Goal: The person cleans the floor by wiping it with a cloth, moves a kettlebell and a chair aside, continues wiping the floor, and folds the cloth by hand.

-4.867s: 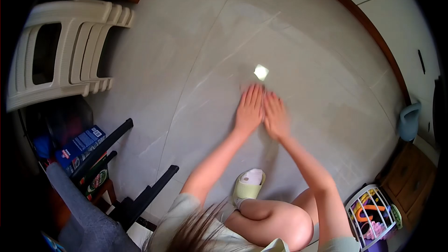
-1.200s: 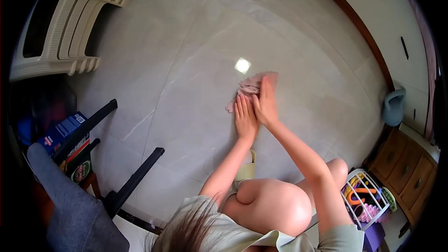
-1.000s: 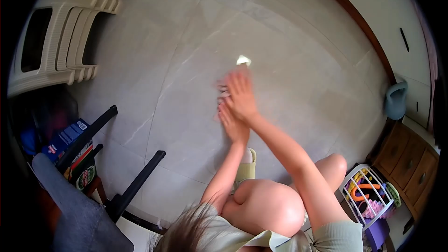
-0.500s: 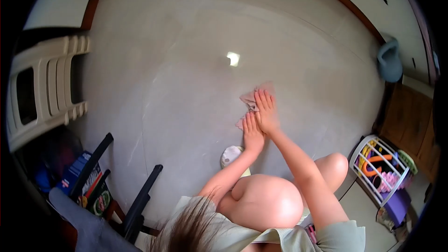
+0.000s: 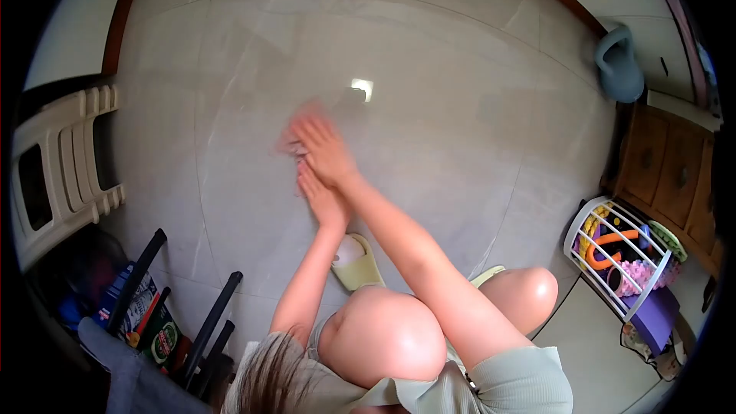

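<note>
A crumpled pink cloth (image 5: pixel 295 146) lies on the grey tiled floor (image 5: pixel 429 161), blurred by motion and partly covered by my hands. My right hand (image 5: pixel 323 149) presses flat on it, fingers stretched forward. Just nearer to me, my left hand (image 5: pixel 323 198) lies flat with its fingertips at the cloth's lower edge, touching the right hand. Neither hand's fingers are curled round the cloth. A small bright reflection shines on the tiles ahead and to the right.
Stacked beige plastic stools (image 5: pixel 69 161) stand at the left, above boxes (image 5: pixel 126 299) and a grey chair (image 5: pixel 146 372) with black bars. At the right are a blue-grey watering can (image 5: pixel 619 69), wooden drawers (image 5: pixel 667 165) and a white basket (image 5: pixel 571 238). My slippered foot (image 5: pixel 356 261) is near my hands.
Both hands and the cloth have swept from side to side and are now further left. The view has shifted, so the stools sit lower at the left and the drawers higher at the right.
</note>
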